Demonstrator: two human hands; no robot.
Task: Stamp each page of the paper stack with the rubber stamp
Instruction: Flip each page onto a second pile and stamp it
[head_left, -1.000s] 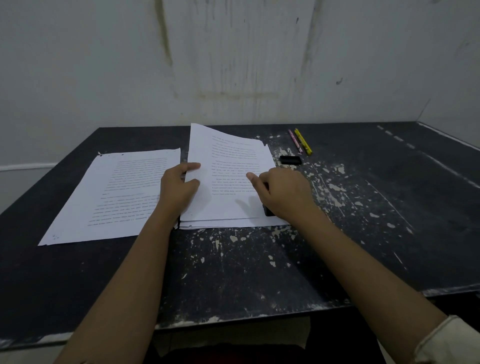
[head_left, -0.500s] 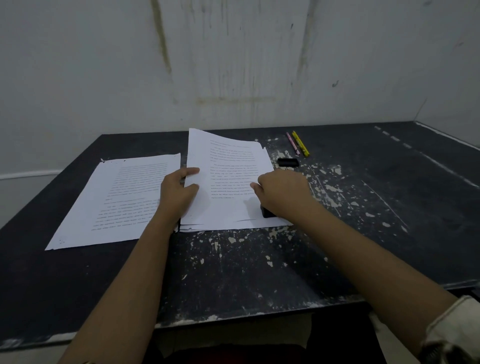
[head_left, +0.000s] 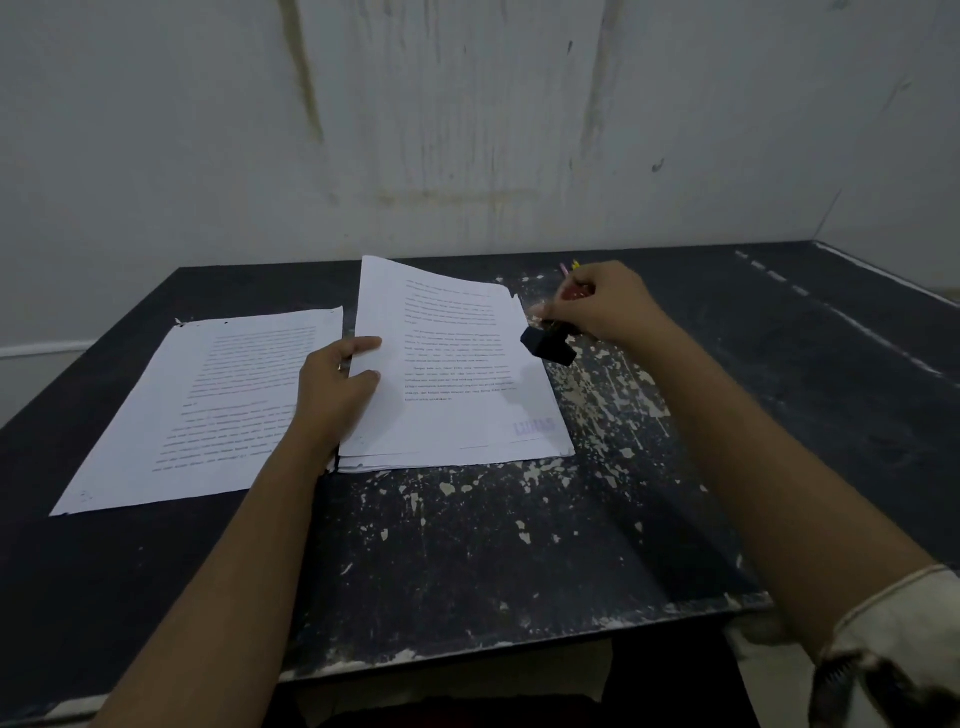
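Observation:
A stack of printed white pages (head_left: 457, 405) lies at the middle of the black table (head_left: 467, 561). Its top page shows a faint bluish stamp mark (head_left: 534, 427) at the lower right corner. My left hand (head_left: 337, 384) pinches the left edge of the top page, which is lifted a little. My right hand (head_left: 602, 304) grips a black rubber stamp (head_left: 548, 345) in the air, tilted, just past the stack's right edge. A second pile of printed pages (head_left: 208, 405) lies flat to the left.
Tips of a pink and a yellow pen (head_left: 569, 266) peek out behind my right hand at the back of the table. The tabletop is scuffed with white paint flecks. A grey wall (head_left: 467, 130) stands behind; the table's front edge runs near me.
My right hand has lifted the stamp off the page's lower right corner and carried it up and back to the right, leaving a bluish mark. My left hand still holds the page edge.

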